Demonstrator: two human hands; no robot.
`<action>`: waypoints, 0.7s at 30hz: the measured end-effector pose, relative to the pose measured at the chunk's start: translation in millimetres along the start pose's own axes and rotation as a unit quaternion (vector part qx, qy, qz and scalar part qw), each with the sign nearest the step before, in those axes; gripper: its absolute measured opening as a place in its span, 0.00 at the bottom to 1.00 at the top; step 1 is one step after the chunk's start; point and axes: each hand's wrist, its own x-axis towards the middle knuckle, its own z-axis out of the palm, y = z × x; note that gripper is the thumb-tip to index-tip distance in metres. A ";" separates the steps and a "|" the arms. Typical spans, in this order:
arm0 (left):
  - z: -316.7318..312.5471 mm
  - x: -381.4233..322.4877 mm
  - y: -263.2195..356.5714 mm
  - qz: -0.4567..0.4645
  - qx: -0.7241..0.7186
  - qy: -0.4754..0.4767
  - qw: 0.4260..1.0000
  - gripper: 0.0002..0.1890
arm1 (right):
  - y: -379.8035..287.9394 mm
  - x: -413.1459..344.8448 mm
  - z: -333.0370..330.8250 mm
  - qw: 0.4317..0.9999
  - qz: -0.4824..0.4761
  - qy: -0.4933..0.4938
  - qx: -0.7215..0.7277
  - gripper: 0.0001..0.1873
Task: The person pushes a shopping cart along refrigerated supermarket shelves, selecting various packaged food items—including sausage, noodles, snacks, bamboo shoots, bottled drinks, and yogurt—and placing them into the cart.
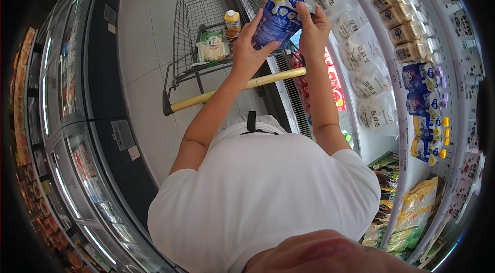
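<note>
Both of my hands hold a blue and white spouted pouch (281, 21) with a yellow cap, raised over the right side of a shopping cart. My left hand (251, 46) grips its lower left edge, thumb along the bottom. On the upper right side, near the cap, my right hand (314, 27) pinches it with the thumb in front. Below and beyond is the wire cart (201, 6) with its yellow handle bar (232, 89) beneath my forearms. A yellow bottle (232, 21) with a white cap and a clear food package (212, 48) lie in the cart.
At right, refrigerated shelves hold white plastic packs (361, 52), cream-coloured bottles (390, 21) and several similar spouted pouches (427, 132). Red packages (335, 83) sit lower down. Glass-doored freezers (69, 68) line the left side. Between them runs a tiled floor (139, 41).
</note>
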 end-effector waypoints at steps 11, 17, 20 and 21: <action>-135.5 17.1 -55.2 -0.081 0.185 0.131 0.971 0.30 | 127.8 40.7 59.5 0.978 0.058 -0.151 -0.130 0.16; -182.7 -0.7 -80.3 -0.121 0.178 0.211 0.954 0.24 | 219.2 60.8 53.8 0.847 0.026 -0.228 -0.479 0.15; -192.8 -9.1 -99.4 -0.147 0.179 0.215 0.949 0.21 | 285.1 64.8 37.8 0.788 -0.008 -0.318 -0.527 0.14; -192.7 -11.4 -105.6 -0.147 0.182 0.219 0.947 0.21 | 306.8 65.6 33.3 0.772 -0.013 -0.343 -0.534 0.13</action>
